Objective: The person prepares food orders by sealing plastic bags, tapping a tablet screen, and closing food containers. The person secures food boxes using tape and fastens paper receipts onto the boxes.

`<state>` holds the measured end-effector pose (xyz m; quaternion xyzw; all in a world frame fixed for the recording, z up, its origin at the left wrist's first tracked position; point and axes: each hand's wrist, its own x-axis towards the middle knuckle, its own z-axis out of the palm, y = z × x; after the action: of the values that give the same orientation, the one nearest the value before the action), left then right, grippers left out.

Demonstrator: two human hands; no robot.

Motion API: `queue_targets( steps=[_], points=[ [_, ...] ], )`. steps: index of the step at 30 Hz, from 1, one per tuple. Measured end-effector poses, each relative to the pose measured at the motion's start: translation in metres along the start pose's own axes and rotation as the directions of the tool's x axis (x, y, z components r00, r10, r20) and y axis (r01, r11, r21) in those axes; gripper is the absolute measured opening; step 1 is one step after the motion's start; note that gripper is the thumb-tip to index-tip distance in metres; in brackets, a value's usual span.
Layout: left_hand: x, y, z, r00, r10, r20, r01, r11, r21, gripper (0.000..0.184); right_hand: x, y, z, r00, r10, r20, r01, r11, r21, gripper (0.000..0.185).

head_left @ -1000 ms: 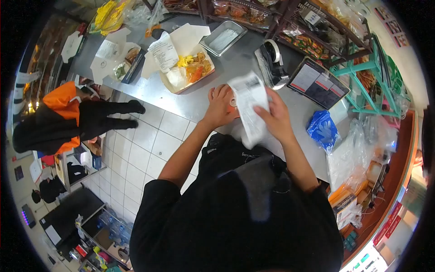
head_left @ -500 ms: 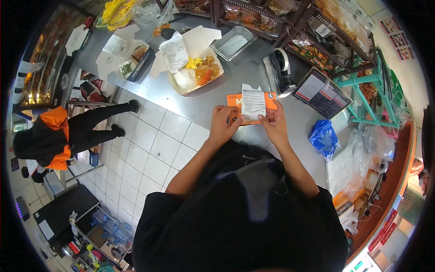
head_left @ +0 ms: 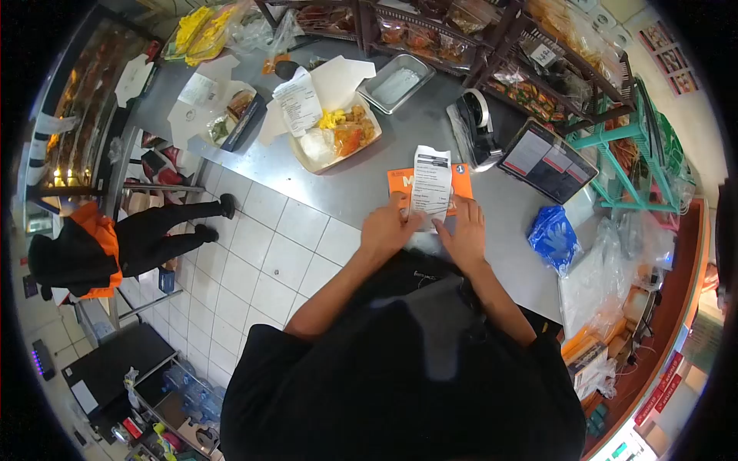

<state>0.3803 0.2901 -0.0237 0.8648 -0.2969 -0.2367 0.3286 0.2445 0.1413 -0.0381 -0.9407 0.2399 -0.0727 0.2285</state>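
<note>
A white printed receipt (head_left: 431,180) lies over an orange card (head_left: 461,183) at the counter's near edge. My left hand (head_left: 386,230) pinches the receipt's lower left edge, its fingers resting on the card. At the lower right edge, my right hand (head_left: 464,234) has its thumb on the receipt and its fingers on the card. Further left stands an open carton of food (head_left: 338,138) with another receipt (head_left: 298,104) on its lid. A second open box (head_left: 234,115) is beside it.
A metal tray (head_left: 396,83), a tape dispenser (head_left: 478,127) and a tablet (head_left: 547,160) stand beyond my hands. Blue packaging (head_left: 553,238) lies at the right. Brown racks (head_left: 430,38) line the back. Another person (head_left: 146,238) is on the left.
The receipt, seen lifted and blurred at first, now lies flat over the orange card. Both hands have come to its lower edge, and it extends further upward than half a second ago.
</note>
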Motion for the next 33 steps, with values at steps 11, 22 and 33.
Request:
queue_targets(
  steps=[11,22,33],
  points=[
    [0.131,-0.177,-0.075,0.659,-0.443,-0.608,0.317,0.897,-0.308,0.064,0.102,-0.006,-0.023,0.811,-0.415,0.412,0.494,0.863,-0.105,0.091],
    [0.036,-0.184,-0.13,0.623,-0.282,-0.729,0.248,0.956,-0.157,0.038,0.169,-0.023,0.003,0.908,-0.346,0.235,0.407,0.86,-0.307,0.084],
    [-0.062,-0.104,-0.067,0.844,-0.341,-0.414,0.214,0.922,-0.323,0.04,0.026,-0.041,-0.007,0.98,-0.183,-0.081,0.191,0.731,0.655,0.058]
  ],
)
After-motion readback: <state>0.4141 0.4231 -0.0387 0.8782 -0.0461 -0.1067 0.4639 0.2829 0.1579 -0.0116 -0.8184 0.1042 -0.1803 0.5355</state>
